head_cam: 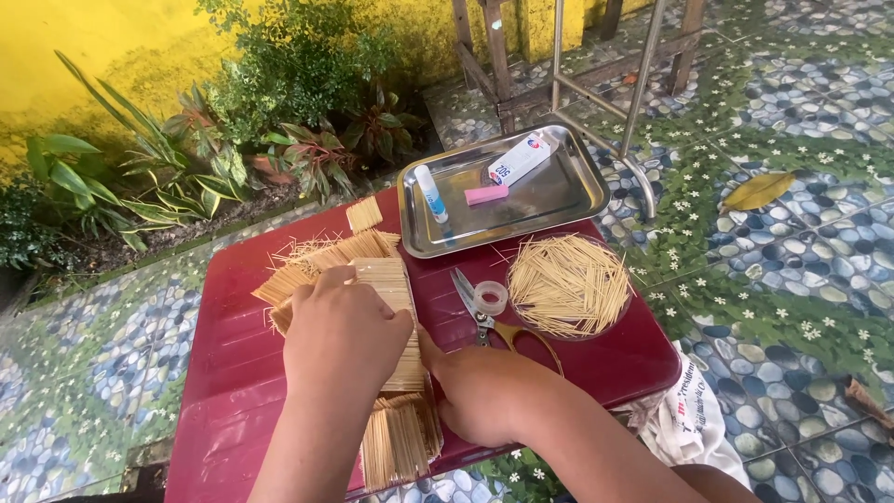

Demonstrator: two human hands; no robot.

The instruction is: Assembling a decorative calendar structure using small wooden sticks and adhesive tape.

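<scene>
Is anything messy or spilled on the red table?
Yes. Loose toothpicks stick out untidily from the flat stick panels beside the left hand. Nothing else looks spilled.

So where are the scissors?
In the head view, the scissors lie on the red table, right of the toothpick panels, beside the tape roll, near the right hand.

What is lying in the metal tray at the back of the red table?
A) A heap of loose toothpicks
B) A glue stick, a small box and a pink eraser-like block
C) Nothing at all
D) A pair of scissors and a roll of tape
B: the metal tray holds a glue stick, a small box and a pink block, while the scissors, tape roll and loose toothpicks lie outside it on the red table.
</scene>
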